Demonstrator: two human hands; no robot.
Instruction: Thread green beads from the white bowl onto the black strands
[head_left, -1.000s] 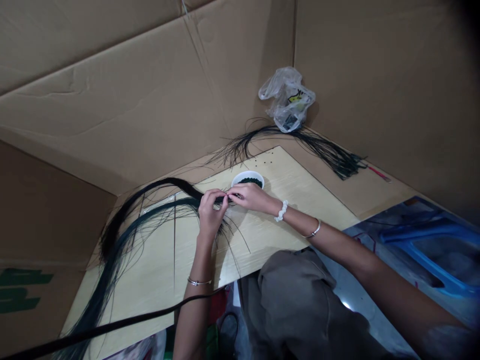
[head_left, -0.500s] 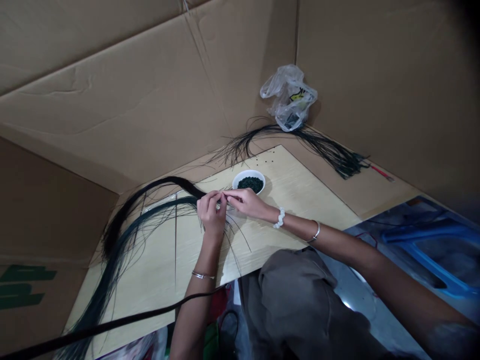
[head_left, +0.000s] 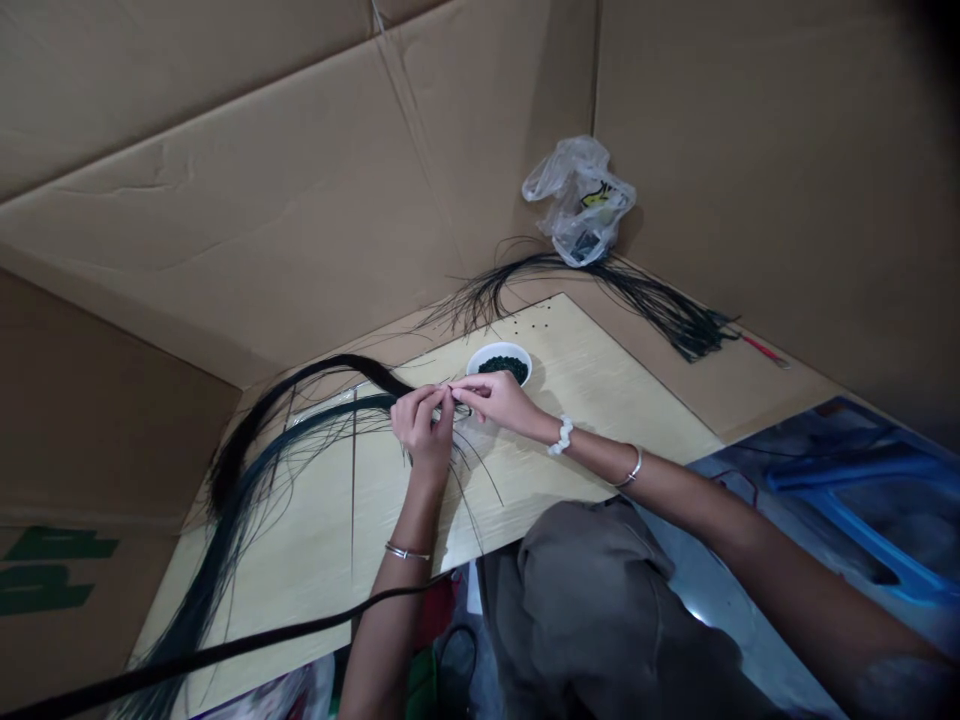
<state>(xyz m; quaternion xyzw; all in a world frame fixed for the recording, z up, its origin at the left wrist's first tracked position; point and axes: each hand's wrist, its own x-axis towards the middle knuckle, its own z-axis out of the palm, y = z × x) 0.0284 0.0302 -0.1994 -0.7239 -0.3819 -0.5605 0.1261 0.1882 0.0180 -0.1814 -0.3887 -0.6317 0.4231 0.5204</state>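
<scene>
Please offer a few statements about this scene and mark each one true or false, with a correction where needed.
The left hand and right hand both pinch the long dark strands: true.
The white bowl is empty: false, it holds dark green beads.
The white beaded bracelet is on the left wrist: false, it is on the right wrist.
A clear plastic bag rests against the cardboard wall: true.

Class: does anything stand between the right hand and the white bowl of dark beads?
Nothing visible does: the right hand lies just in front of the white bowl, overlapping its near rim in view.
</scene>
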